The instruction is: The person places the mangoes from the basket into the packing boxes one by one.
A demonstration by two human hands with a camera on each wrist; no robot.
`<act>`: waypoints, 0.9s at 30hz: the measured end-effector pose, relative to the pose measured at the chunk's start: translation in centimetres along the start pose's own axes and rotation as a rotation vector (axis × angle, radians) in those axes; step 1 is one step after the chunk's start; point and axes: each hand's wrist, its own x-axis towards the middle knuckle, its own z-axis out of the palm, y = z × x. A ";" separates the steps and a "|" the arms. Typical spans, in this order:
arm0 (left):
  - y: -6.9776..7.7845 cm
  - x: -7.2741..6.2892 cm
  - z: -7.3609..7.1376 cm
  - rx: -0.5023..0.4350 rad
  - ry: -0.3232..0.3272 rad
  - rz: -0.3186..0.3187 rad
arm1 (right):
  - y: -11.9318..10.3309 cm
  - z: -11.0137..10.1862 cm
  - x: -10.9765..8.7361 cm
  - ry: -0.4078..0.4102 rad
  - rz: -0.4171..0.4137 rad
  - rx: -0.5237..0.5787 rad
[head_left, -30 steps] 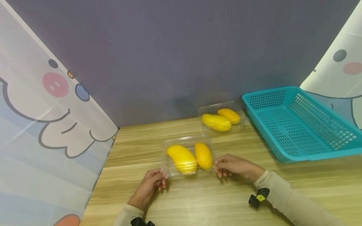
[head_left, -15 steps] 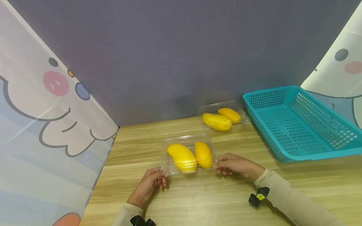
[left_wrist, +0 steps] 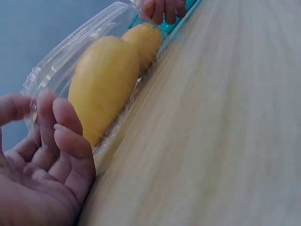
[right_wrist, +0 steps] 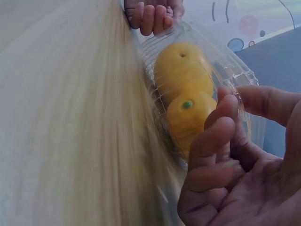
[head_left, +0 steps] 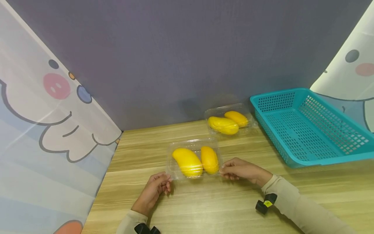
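A clear plastic clamshell box (head_left: 193,141) with two yellow mangoes inside lies on the table between my hands. The larger mango (head_left: 187,162) is on the left, a smaller one (head_left: 209,160) on the right. My left hand (head_left: 154,191) pinches the box's near left corner between thumb and forefinger, the other fingers curled below. At the near right corner my right hand (head_left: 243,170) pinches the edge in the same way. In the right wrist view, a green stem spot (right_wrist: 187,104) shows on the smaller mango, and the thumb and forefinger meet at the clear rim.
A second clear box (head_left: 214,112) with two mangoes stands at the back against the grey wall (head_left: 187,65). To its right is a turquoise plastic basket (head_left: 292,159) with slotted sides. Cartoon-printed cloth (head_left: 26,143) borders the wooden table (head_left: 204,208) on the left.
Hands and box stay in almost the same place, both hands keeping their pinch on the corners. The whole view has shifted very slightly.
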 end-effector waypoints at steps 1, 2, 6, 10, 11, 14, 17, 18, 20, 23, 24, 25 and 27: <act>0.0 0.1 0.1 -0.003 0.011 -0.007 | -0.1 -0.1 0.0 0.002 0.001 -0.010; 0.1 0.2 0.1 -0.005 0.020 -0.016 | -0.1 -0.1 0.0 0.003 0.002 -0.021; 0.6 0.2 -0.4 0.052 0.015 -0.049 | -0.5 -0.3 0.0 0.009 0.015 -0.073; 2.2 -0.1 -0.9 0.207 0.212 0.017 | -0.5 0.0 0.3 0.028 0.020 -0.115; 2.8 -0.1 -0.9 0.258 0.295 0.060 | -0.4 0.1 0.3 0.037 0.021 -0.121; 4.2 0.0 0.1 0.500 0.500 0.294 | -0.5 0.3 0.3 0.051 0.022 -0.130; 5.1 0.2 2.1 0.853 0.509 0.635 | -0.6 0.4 0.2 0.058 0.025 -0.125; 5.2 0.3 3.0 0.983 0.481 0.743 | -0.7 0.4 0.1 0.056 0.023 -0.126; 5.2 0.8 4.6 1.214 0.377 0.921 | -0.8 0.4 0.0 0.055 0.020 -0.126; 4.8 1.3 6.5 1.460 0.228 0.964 | -1.0 0.5 -0.2 0.052 0.018 -0.116; 4.6 1.3 6.9 1.513 0.197 0.940 | -1.0 0.5 -0.2 0.051 0.016 -0.111; 4.4 1.4 7.2 1.547 0.173 0.912 | -1.1 0.6 -0.3 0.052 0.016 -0.103; 4.0 1.4 7.6 1.577 0.152 0.857 | -1.0 0.6 -0.3 0.050 0.020 -0.095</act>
